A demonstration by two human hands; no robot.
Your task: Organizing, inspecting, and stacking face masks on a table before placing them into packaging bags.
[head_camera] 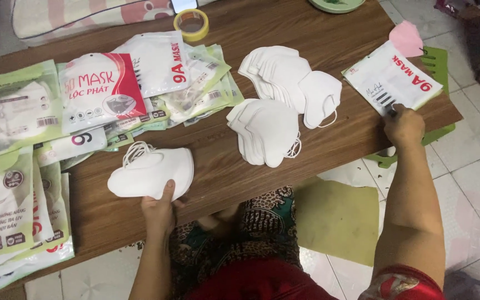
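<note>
Left hand [159, 208] grips white mask stack [151, 172]; right hand [402, 125] pinches pouch [391, 78] (by its edge). Keep stack squared w/ steady thumb pressure.

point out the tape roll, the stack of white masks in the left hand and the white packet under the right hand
tape roll [191, 24], head view, on its yellow rim
stack of white masks [151, 172], head view, middle of the top mask
white packet [391, 78], head view, middle of its face

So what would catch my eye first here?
Probably the white masks: two fanned piles mid-table and a stack in the left hand. The right hand touches a white packet at the table's right edge, and more packets cover the left side.
</note>
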